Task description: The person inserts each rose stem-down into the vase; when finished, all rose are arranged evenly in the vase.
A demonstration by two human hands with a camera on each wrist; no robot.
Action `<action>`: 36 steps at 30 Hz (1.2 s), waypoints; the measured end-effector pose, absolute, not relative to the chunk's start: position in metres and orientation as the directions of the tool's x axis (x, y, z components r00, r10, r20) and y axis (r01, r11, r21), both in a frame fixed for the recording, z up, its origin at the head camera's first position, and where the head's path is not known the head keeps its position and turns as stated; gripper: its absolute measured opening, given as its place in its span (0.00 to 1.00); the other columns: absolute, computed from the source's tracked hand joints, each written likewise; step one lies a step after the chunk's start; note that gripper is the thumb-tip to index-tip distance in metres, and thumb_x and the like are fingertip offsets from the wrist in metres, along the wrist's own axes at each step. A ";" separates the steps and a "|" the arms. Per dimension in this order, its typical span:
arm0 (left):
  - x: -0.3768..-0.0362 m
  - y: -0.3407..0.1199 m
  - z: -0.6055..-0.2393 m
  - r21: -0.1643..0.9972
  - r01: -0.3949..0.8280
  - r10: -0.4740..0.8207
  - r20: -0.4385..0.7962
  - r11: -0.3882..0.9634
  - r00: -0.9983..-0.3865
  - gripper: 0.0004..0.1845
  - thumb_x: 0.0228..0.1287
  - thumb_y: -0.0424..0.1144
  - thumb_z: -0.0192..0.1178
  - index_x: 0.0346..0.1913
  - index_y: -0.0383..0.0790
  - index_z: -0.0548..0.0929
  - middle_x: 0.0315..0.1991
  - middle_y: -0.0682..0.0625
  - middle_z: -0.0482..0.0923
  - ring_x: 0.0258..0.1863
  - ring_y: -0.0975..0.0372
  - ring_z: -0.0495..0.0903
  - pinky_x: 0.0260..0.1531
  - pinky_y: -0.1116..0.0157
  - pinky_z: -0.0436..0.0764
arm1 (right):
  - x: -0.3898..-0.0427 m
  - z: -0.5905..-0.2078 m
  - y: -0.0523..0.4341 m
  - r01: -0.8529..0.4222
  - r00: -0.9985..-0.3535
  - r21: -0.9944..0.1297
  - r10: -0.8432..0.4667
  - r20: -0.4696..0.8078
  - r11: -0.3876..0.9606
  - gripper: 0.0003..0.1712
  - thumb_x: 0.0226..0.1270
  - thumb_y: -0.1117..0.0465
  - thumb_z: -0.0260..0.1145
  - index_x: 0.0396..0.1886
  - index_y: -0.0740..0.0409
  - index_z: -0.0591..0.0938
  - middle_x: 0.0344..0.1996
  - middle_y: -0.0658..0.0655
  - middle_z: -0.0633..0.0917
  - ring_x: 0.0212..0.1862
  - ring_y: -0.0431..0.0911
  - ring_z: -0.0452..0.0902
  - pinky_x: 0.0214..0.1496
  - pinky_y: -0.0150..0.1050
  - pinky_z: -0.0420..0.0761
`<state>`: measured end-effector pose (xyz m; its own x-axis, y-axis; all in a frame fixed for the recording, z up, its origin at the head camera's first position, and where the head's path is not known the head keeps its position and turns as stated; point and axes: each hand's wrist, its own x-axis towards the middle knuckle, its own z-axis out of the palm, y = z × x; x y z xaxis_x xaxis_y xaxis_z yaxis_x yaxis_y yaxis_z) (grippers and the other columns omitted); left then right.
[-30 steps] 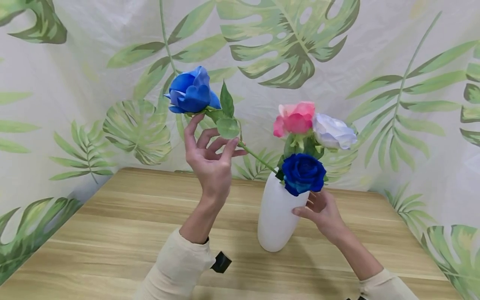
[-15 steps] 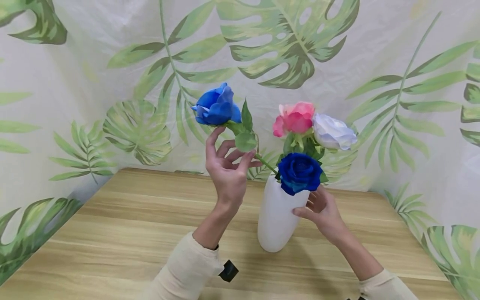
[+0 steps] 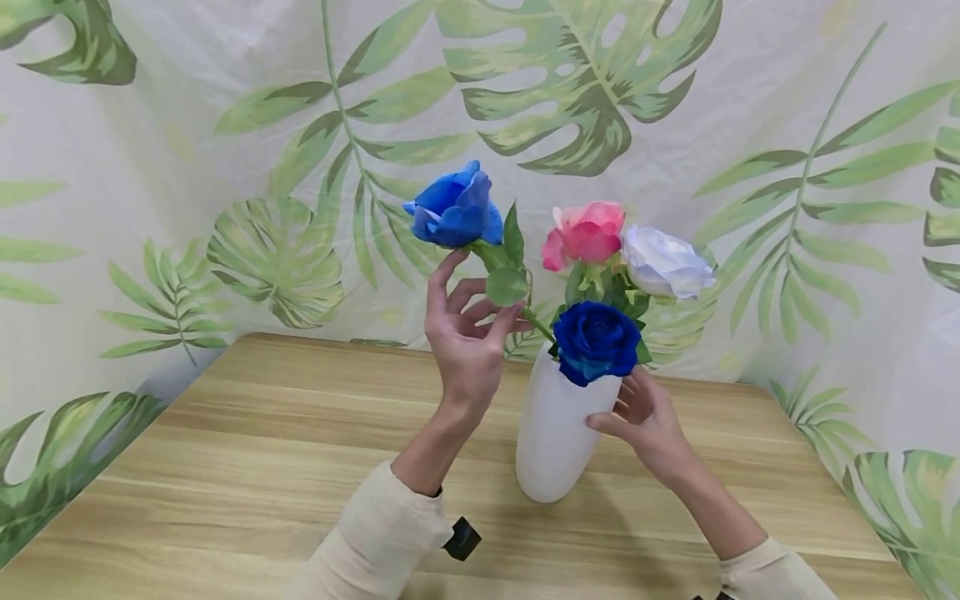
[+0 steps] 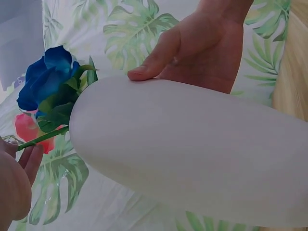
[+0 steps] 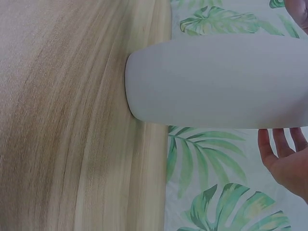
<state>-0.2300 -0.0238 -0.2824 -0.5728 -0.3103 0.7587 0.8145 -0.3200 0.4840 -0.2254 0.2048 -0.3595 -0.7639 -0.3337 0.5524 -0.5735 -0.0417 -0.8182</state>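
Note:
In the head view, my left hand (image 3: pixel 468 354) pinches the green stem (image 3: pixel 538 323) of a bright blue rose (image 3: pixel 453 208) between thumb and fingers. The stem slants down to the mouth of a white vase (image 3: pixel 555 442), and its lower end is hidden inside. My right hand (image 3: pixel 652 429) holds the vase near its top from the right, thumb in front and fingers behind. A dark blue rose (image 3: pixel 597 343), a pink rose (image 3: pixel 588 232) and a white rose (image 3: pixel 667 262) stand in the vase. The left wrist view shows the right thumb (image 4: pixel 149 70) against the vase wall.
The vase stands upright on a wood-grain table (image 3: pixel 225 467). A leaf-printed cloth (image 3: pixel 420 50) hangs behind the table. A small black block (image 3: pixel 461 539) sits at the left sleeve's cuff.
My left hand has moved right toward the vase, with the bright blue rose following and less stem showing outside. The dark blue rose has shifted slightly left. The right hand stays on the vase.

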 end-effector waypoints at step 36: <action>-0.235 -0.005 -0.278 0.465 0.770 -0.429 0.645 -0.436 -0.632 0.21 0.64 0.22 0.68 0.59 0.28 0.75 0.36 0.47 0.85 0.33 0.61 0.88 0.34 0.62 0.91 | -0.226 -0.359 0.205 -0.556 -0.783 -0.831 -0.322 0.531 -0.018 0.41 0.60 0.79 0.71 0.72 0.51 0.74 0.63 0.46 0.82 0.62 0.43 0.79 0.60 0.33 0.82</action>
